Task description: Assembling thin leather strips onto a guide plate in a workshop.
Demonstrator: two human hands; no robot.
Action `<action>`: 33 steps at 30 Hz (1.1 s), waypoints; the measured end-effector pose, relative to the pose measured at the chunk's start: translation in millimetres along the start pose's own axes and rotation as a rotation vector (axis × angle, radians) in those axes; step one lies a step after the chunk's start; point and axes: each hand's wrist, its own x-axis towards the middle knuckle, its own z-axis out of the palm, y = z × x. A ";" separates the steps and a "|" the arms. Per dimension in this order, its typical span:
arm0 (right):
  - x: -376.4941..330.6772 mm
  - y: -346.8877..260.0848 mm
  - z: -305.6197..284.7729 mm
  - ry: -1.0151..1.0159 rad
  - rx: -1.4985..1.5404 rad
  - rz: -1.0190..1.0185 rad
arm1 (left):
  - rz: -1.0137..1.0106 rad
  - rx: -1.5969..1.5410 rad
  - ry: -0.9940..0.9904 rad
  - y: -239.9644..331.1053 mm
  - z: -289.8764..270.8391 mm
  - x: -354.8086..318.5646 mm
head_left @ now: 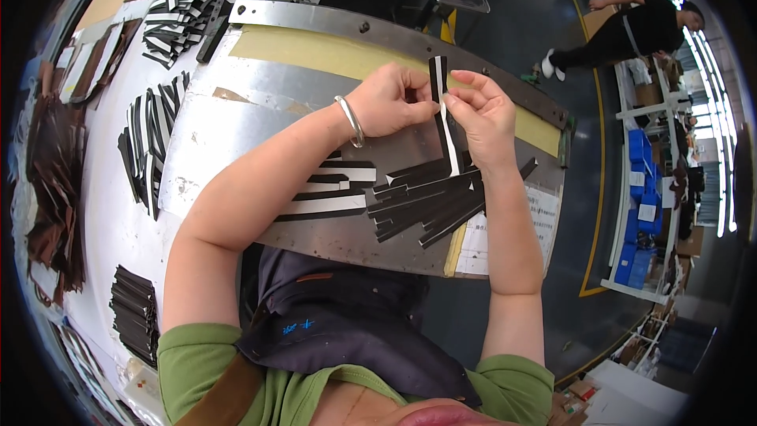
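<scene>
A narrow black strip with a white band down its middle (451, 146) stands upright between my hands; its lower end hangs over a pile of dark folded strips (426, 197). My left hand (392, 100), with a silver bangle on the wrist, pinches the strip's left edge between thumb and fingers. On the opposite edge, my right hand (487, 118) grips it with thumb and index finger, the other fingers loosely curled. Under my left forearm lie several flat black and white strips (335, 203), partly hidden by the arm.
The metal work plate (260, 122) has a raised steel bar (339, 22) along its far edge. Bundles of striped strips (146, 146) and dark strips (134, 315) lie on the white table at left. A printed sheet (516, 233) sits near my right forearm. Another person (631, 31) stands far right.
</scene>
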 end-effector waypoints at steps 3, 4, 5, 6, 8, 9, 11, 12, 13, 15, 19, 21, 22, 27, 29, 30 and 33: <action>1.0 2.2 0.8 0.000 0.061 -0.020 | 0.044 0.045 0.023 2.3 0.2 1.0; -0.2 0.4 2.1 0.002 0.063 -0.019 | 0.042 0.045 0.020 3.8 0.5 1.1; -2.1 -2.8 3.8 0.019 -0.006 -0.056 | -0.069 -0.020 0.082 5.3 0.7 1.4; -3.5 -5.3 5.6 0.034 -0.074 -0.095 | -0.178 -0.084 0.145 9.0 0.6 1.6; -7.0 -2.1 4.8 0.033 -0.186 -0.136 | -0.184 -0.086 0.171 14.6 0.9 1.0; -8.1 -1.2 4.9 0.028 -0.300 -0.176 | -0.189 -0.091 0.200 16.2 1.1 0.6; -8.8 -1.3 9.6 0.053 -0.299 -0.202 | -0.178 -0.061 0.174 14.9 0.9 0.3; -9.0 -1.8 10.7 0.064 -0.306 -0.209 | -0.166 -0.034 0.149 13.8 0.8 0.3; -9.2 -1.9 11.1 0.074 -0.313 -0.217 | -0.166 -0.034 0.146 12.7 0.9 0.4; -8.2 0.7 8.5 0.082 -0.408 -0.286 | -0.154 0.033 0.115 11.4 1.0 0.4; -8.6 -1.8 8.8 0.101 -0.707 -0.537 | -0.185 0.021 0.146 11.6 2.2 -0.5; -8.9 -0.7 10.2 0.107 -0.788 -0.603 | -0.147 0.076 0.129 10.3 1.4 -0.9; -9.1 -0.5 10.4 0.112 -0.871 -0.671 | -0.147 0.076 0.127 8.5 1.5 -0.6; -3.6 -0.1 -0.3 0.047 -0.467 -0.327 | -0.116 0.041 0.086 18.0 -1.1 -4.5; -2.1 -2.7 -6.3 0.014 -0.102 -0.050 | -0.095 -0.005 0.068 14.6 0.5 -2.6; -1.8 -3.0 -7.0 0.001 -0.057 -0.016 | -0.080 -0.048 0.053 14.4 0.9 -2.3; -3.3 -5.0 -2.1 0.009 -0.110 -0.086 | -0.196 -0.058 0.143 15.1 3.1 -1.3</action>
